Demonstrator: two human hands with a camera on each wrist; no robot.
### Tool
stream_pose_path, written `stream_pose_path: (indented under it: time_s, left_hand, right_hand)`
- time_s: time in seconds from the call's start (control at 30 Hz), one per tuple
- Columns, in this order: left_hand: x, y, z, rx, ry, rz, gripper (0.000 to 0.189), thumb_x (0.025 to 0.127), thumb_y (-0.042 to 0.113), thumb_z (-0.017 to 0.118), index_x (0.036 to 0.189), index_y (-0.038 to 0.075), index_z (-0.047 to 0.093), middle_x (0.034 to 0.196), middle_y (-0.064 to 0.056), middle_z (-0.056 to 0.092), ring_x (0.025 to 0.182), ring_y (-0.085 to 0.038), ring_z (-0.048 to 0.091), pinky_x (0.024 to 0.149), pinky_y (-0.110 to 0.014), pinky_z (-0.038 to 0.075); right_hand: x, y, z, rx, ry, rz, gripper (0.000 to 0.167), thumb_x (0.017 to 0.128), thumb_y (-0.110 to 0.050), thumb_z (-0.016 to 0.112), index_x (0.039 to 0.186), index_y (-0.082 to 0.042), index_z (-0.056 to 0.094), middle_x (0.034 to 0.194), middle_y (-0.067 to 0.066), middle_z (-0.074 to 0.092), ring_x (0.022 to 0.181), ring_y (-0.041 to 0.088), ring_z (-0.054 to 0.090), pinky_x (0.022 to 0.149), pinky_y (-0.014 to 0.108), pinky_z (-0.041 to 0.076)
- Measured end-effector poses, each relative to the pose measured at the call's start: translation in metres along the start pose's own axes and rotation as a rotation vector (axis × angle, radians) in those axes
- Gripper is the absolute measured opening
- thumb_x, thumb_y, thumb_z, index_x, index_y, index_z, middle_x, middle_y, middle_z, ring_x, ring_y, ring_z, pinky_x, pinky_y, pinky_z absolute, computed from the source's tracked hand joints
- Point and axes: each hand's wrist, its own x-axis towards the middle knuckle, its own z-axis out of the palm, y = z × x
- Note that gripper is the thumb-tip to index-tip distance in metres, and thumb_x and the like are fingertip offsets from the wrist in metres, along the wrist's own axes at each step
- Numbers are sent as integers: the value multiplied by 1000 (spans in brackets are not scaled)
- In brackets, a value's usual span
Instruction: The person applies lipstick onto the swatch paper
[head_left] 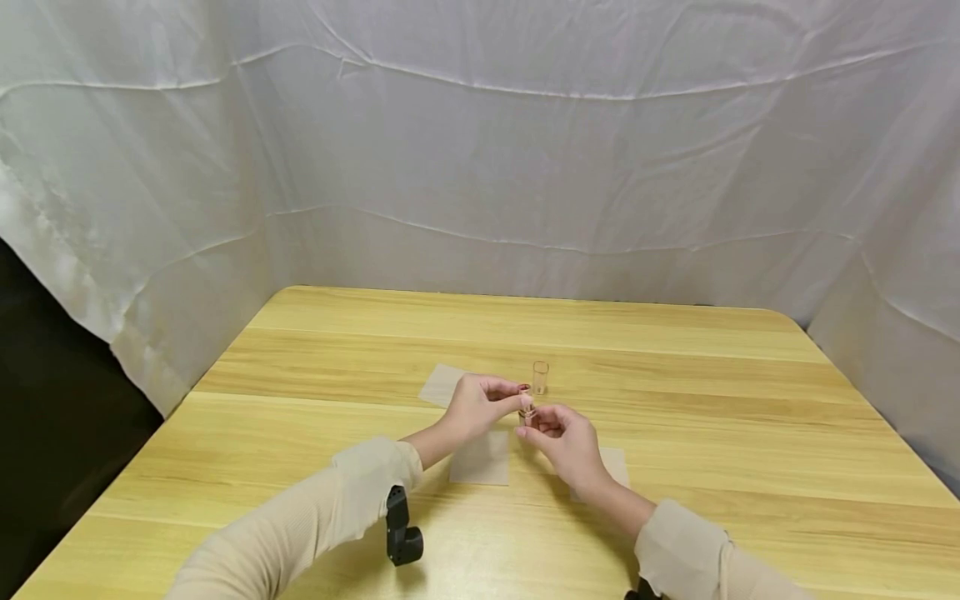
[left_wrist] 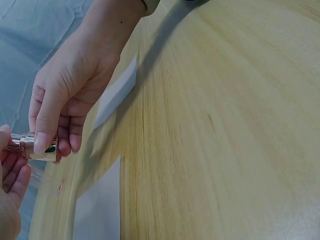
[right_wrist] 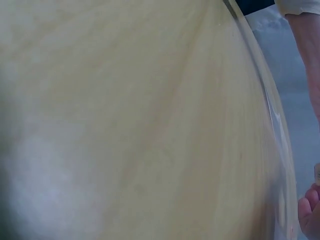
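Observation:
Between both hands is a small shiny lipstick tube (head_left: 528, 418), rose gold and see-through in parts, with dark red at its upper end. My left hand (head_left: 478, 408) pinches the upper part between thumb and fingers. Lower down, my right hand (head_left: 572, 450) grips the base with thumb and fingertips. In the left wrist view, the right hand (left_wrist: 75, 75) comes from above with its thumb along the gold base (left_wrist: 46, 155), and the left hand (left_wrist: 10, 200) shows at the lower left. A clear cap (head_left: 541, 379) stands on the table just behind the tube.
Pale paper squares lie on the wood table (head_left: 315, 450): one far left (head_left: 441, 385), one in the middle (head_left: 480, 460), one partly under the right forearm (head_left: 615, 468). White cloth (head_left: 480, 167) hangs around the table. Black cameras (head_left: 402, 533) hang from the sleeves.

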Motion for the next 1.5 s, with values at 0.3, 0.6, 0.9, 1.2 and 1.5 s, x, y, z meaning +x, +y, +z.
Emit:
stream_pose_path:
  time_s: [0.3, 0.6, 0.9, 1.2, 1.5]
  left_hand:
    - [1, 0, 0, 25, -16, 29, 21, 81, 14, 71, 92, -4, 72, 91, -18, 71, 76, -17, 69, 66, -20, 55]
    - [1, -1, -1, 21, -28, 18, 20, 81, 13, 71, 93, -3, 72, 91, -17, 72, 74, -15, 68, 64, -19, 54]
    - [1, -1, -2, 31, -31, 19, 20, 80, 13, 72, 92, -3, 72, 91, -17, 72, 74, -13, 68, 66, -20, 55]
    - [2, -2, -1, 24, -36, 7, 19, 80, 13, 72, 91, -2, 72, 90, -17, 72, 71, -10, 67, 63, -18, 53]
    - [2, -2, -1, 31, -44, 17, 19, 80, 12, 72, 92, -3, 72, 89, -18, 72, 69, -6, 64, 63, -16, 52]
  right_hand:
    - [3, 0, -4, -10, -40, 9, 18, 77, -3, 72, 94, 3, 69, 85, 13, 69, 69, 5, 58, 63, 15, 51]
    - [4, -4, -9, 82, -108, 87, 31, 80, -7, 71, 105, 4, 59, 93, 12, 69, 80, 10, 60, 70, 16, 51]
    - [4, -3, -10, 83, -124, 99, 25, 79, -7, 72, 98, 4, 60, 89, 11, 69, 76, 9, 60, 69, 18, 50]
    - [5, -1, -12, 53, -140, 101, 24, 80, -10, 71, 98, 3, 61, 86, 8, 68, 75, 10, 58, 67, 19, 49]
    - [7, 0, -16, 39, -199, 61, 22, 84, -7, 66, 100, 6, 60, 93, 14, 69, 77, 11, 58, 67, 20, 50]
